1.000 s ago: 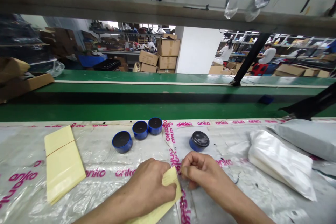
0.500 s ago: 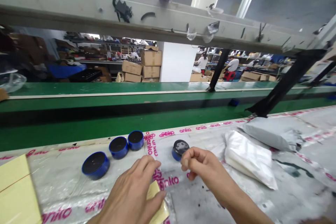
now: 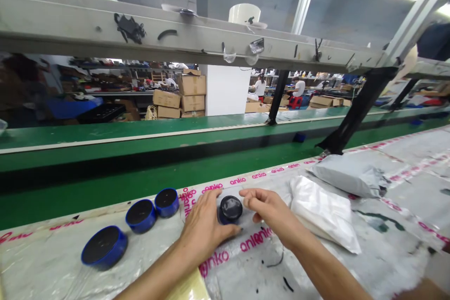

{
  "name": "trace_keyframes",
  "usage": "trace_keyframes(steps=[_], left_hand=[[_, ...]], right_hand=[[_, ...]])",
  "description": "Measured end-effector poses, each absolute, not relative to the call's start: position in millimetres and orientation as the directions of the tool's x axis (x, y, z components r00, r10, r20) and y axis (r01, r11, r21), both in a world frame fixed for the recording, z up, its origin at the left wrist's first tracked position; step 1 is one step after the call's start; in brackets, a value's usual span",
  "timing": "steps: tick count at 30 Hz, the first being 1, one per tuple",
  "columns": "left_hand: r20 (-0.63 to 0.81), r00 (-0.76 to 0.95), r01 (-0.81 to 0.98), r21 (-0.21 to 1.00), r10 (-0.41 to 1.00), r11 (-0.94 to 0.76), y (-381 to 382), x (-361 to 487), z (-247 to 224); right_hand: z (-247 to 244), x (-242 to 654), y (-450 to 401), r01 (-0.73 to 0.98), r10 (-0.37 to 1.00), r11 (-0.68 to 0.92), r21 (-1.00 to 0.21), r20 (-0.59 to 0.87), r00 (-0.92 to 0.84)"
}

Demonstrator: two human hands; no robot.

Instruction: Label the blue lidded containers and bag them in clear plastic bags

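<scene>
A round blue puck-like piece with a glossy black top [image 3: 231, 208] stands on the plastic-covered table between my hands. My left hand [image 3: 207, 225] curves around its left side, thumb and fingers apart; whether it touches the piece I cannot tell. On the right, my right hand [image 3: 269, 208] hovers close by, with thumb and forefinger pinched together. What is between those fingertips, if anything, is too small to make out. Three similar blue pieces with black tops, the nearest one [image 3: 104, 247] being the largest in view, stand in a slanting row to the left.
A folded white bag [image 3: 321, 211] and a grey plastic packet [image 3: 348, 176] lie to the right. Beyond the table edge runs a green conveyor surface [image 3: 116, 197]. Overhead crosses a pale shelf beam [image 3: 197, 37], with a dark slanted post [image 3: 358, 112]. Yellow material [image 3: 190, 288] shows below my left forearm.
My left hand has moved right and forward, up to the single blue piece. My right hand stays beside it, still pinched. The view has turned somewhat to the right.
</scene>
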State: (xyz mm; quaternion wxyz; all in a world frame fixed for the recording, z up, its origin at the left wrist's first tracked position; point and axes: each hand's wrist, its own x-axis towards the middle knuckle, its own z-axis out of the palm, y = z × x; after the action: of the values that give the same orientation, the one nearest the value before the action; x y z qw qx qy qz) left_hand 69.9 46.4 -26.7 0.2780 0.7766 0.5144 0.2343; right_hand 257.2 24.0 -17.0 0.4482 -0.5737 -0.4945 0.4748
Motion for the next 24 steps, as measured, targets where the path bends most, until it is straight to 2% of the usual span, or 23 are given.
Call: trace_keyframes(steps=[3,9,12,15,18,24], left_hand=[[0.107,0.385,0.645,0.679,0.917,-0.350,54.1,73.8,-25.6],[0.076,0.567,0.496,0.763,0.820,-0.414,66.9,62.6,-25.0],[0.073,0.515,0.502,0.782,0.854,-0.369,62.7,60.0,-30.4],[0.109,0.400,0.591,0.728,0.910,-0.347,54.1,65.0,-33.9],[0.127,0.373,0.638,0.684,0.919,-0.353,47.8,70.6,-31.8],[0.147,0.402,0.489,0.800,0.904,-0.348,42.0,67.8,-27.0]], right_hand=[[-17.4,257.7,32.1,0.157,0.995,-0.094,-0.983,-0.099,-0.022],[-16.7,263.0,32.6,0.169,0.986,-0.116,-0.979,-0.133,-0.096],[-18.4,264.8,29.3,0.163,0.985,-0.137,-0.977,-0.153,-0.085],[-20.3,263.7,28.8,0.140,0.984,-0.143,-0.980,-0.155,-0.083],[-19.7,260.6,28.6,0.121,0.985,-0.132,-0.984,-0.144,-0.097],[-11.9,251.7,21.4,0.112,0.987,-0.095,-0.989,-0.108,-0.118]])
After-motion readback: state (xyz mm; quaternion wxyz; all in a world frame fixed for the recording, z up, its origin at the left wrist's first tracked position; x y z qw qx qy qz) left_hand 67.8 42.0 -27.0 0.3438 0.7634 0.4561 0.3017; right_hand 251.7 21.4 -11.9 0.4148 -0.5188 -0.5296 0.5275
